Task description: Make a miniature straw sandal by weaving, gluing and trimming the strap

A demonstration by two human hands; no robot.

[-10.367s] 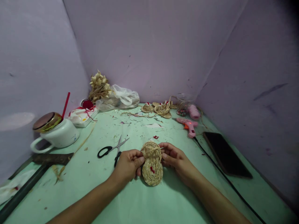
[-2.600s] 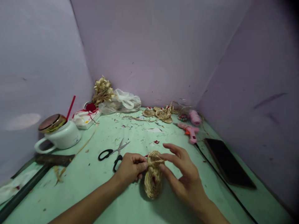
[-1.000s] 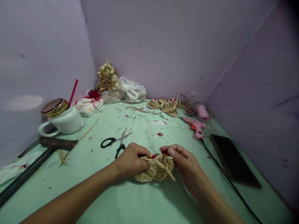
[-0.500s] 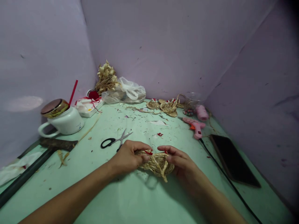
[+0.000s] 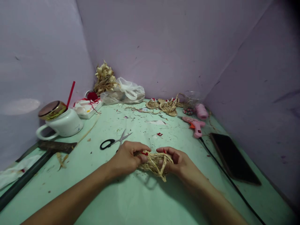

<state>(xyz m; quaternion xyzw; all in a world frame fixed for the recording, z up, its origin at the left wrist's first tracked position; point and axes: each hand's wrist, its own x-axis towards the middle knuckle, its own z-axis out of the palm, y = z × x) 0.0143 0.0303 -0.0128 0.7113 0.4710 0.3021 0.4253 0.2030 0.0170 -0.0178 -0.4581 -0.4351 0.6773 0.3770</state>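
Note:
A braided straw piece [image 5: 153,164], tan and coiled, is held up over the table between my two hands. Two straw strands form a V across its near face, and bits of red show along its top edge. My left hand [image 5: 128,157] pinches the left end, thumb in front and fingers behind. At the right end, my right hand [image 5: 176,161] has its thumb on the near face and its fingers curled behind the top edge. Black-handled scissors [image 5: 116,140] lie spread just beyond my left hand, which partly covers them.
Left: a white mug [image 5: 67,123] with a gold-rimmed lid and a hammer [image 5: 57,147]. Right: a pink glue gun [image 5: 195,125] with a black cord, a dark phone [image 5: 234,159] and a pink spool [image 5: 201,111]. Beaded straw pieces [image 5: 167,106] and a plastic bag [image 5: 128,90] lie at the back.
The braided straw piece has shifted slightly left and tilted. My right thumb has slid left, further across its near face. The whole view has moved a little.

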